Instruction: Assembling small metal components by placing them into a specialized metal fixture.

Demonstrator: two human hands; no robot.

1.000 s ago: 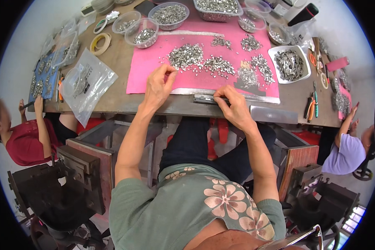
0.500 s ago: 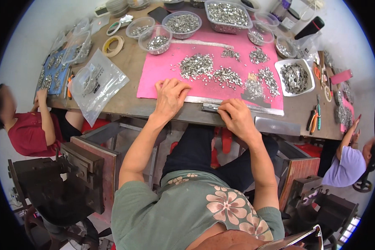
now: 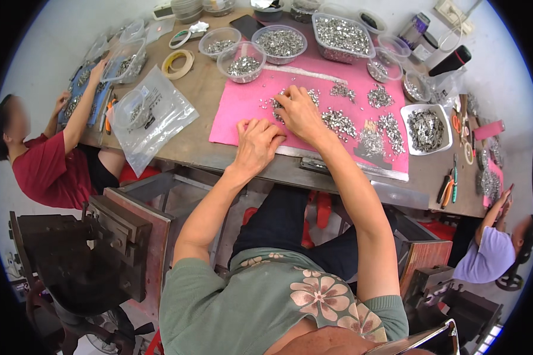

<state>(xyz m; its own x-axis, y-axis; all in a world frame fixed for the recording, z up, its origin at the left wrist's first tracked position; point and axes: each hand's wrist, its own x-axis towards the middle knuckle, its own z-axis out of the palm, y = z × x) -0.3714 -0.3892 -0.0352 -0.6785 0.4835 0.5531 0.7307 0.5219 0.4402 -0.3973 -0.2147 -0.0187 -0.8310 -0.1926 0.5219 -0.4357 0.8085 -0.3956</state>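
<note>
My left hand (image 3: 257, 145) rests at the front edge of the pink mat (image 3: 231, 112), its fingers curled and drawn together; whatever they pinch is too small to make out. Bent over the largest pile of small shiny metal pieces (image 3: 267, 102) is my right hand (image 3: 302, 115), thumb and fingers closing at the pile. Its fingertips blend with the pieces, so I cannot tell what lies in them. A flat dark metal tool (image 3: 314, 165) lies at the table's front edge, beneath my right forearm and touched by neither hand. Smaller heaps (image 3: 339, 123) spread to the right.
Clear tubs of metal pieces (image 3: 278, 44) line the back. At right stand a white square dish (image 3: 425, 130) and pliers (image 3: 448, 183). A plastic bag (image 3: 157, 115) and tape roll (image 3: 177, 64) lie left. Co-workers sit at either side, one in a red shirt (image 3: 53, 171).
My right hand has left the metal tool at the table edge and moved up and left onto the large pile. My left hand stays near the mat edge. The red-shirted co-worker's arm has reached forward.
</note>
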